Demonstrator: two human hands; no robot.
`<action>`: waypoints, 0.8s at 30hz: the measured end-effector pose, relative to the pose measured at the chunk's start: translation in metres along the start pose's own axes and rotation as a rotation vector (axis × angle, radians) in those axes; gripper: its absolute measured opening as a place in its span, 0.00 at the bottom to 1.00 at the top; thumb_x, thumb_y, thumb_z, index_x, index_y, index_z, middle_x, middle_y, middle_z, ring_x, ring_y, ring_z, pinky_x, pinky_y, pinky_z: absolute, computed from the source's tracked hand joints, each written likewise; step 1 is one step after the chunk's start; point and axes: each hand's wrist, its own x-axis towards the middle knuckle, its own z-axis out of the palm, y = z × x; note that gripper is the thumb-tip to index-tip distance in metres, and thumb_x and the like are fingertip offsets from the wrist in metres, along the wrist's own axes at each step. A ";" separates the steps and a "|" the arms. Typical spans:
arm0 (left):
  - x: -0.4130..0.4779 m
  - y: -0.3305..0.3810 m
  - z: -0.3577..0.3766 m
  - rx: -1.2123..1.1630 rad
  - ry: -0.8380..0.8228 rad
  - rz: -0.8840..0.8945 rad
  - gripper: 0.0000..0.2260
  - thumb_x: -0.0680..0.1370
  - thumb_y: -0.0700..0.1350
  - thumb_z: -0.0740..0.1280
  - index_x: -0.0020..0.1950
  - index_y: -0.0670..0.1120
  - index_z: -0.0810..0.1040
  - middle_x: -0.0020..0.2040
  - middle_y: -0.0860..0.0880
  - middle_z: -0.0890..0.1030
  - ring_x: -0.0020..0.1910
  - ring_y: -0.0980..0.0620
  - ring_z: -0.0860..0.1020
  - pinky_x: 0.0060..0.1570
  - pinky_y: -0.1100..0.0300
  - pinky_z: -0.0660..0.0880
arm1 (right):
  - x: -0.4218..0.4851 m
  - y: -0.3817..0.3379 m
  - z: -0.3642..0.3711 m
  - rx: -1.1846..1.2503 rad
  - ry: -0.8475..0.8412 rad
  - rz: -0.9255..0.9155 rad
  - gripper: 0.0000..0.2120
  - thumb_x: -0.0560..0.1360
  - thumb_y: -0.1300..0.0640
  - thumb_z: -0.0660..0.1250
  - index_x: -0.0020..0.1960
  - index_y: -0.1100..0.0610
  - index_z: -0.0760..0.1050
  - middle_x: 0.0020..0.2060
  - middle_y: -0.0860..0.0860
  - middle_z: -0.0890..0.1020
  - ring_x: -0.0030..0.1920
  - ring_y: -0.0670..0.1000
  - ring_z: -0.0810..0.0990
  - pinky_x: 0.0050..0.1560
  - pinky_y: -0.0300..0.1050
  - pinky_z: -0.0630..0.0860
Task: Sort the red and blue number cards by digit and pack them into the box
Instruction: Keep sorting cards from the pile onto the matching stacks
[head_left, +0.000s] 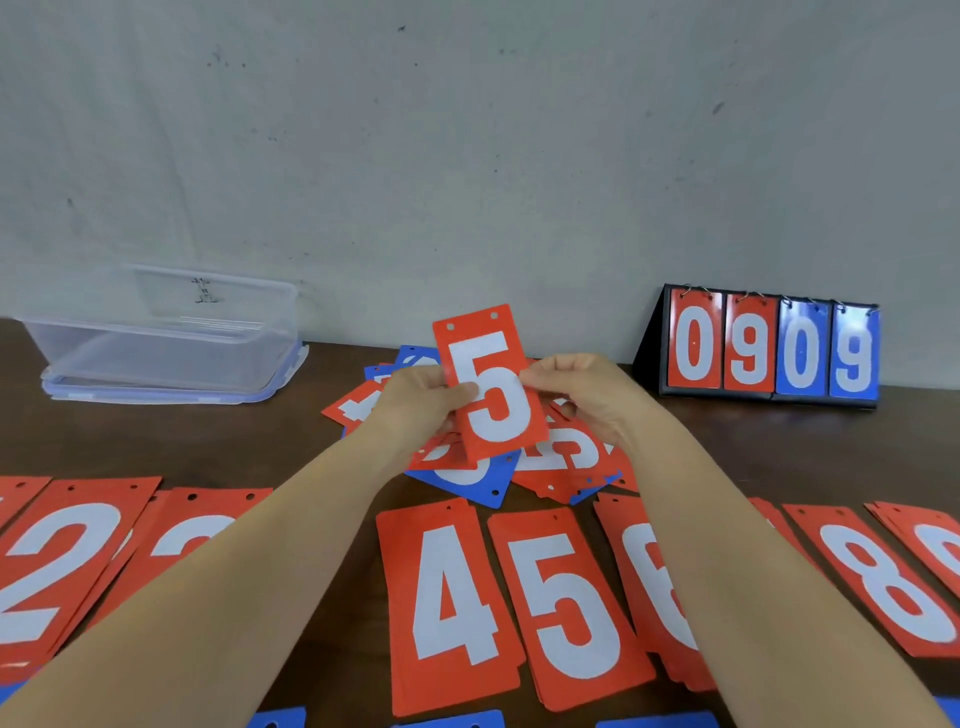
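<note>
Above brown table (291, 441), both hands pinch upright red 5 card (491, 384), top tilted slightly left.

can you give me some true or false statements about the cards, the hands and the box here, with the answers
1. The left hand and the right hand both hold one red 5 card over the mixed pile. True.
2. The clear box already has cards in it. False: no cards show inside it.
3. The flip scoreboard reads 0 9 0 9. True.
4. The sorted red cards straight below the held card show a 7. False: the red 4 stack and the red 5 stack lie there.
</note>
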 end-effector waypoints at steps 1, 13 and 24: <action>0.001 0.001 -0.006 -0.010 0.045 0.011 0.11 0.78 0.41 0.70 0.59 0.42 0.81 0.52 0.45 0.85 0.48 0.48 0.84 0.51 0.53 0.81 | 0.002 -0.002 -0.004 -0.050 0.025 -0.021 0.02 0.73 0.58 0.72 0.45 0.57 0.81 0.38 0.48 0.85 0.38 0.44 0.81 0.38 0.37 0.74; 0.001 -0.012 -0.040 0.131 0.188 -0.080 0.18 0.78 0.44 0.69 0.67 0.44 0.76 0.62 0.45 0.81 0.59 0.45 0.81 0.61 0.43 0.76 | 0.000 0.036 -0.034 -1.045 -0.094 0.133 0.26 0.67 0.43 0.75 0.62 0.44 0.70 0.60 0.50 0.67 0.62 0.52 0.63 0.66 0.54 0.59; -0.014 -0.010 -0.040 0.131 0.217 -0.073 0.19 0.78 0.45 0.69 0.69 0.45 0.74 0.64 0.45 0.80 0.59 0.45 0.80 0.61 0.44 0.77 | -0.011 0.021 -0.049 -0.209 0.421 0.005 0.07 0.76 0.66 0.67 0.50 0.56 0.79 0.50 0.55 0.82 0.47 0.50 0.81 0.46 0.42 0.79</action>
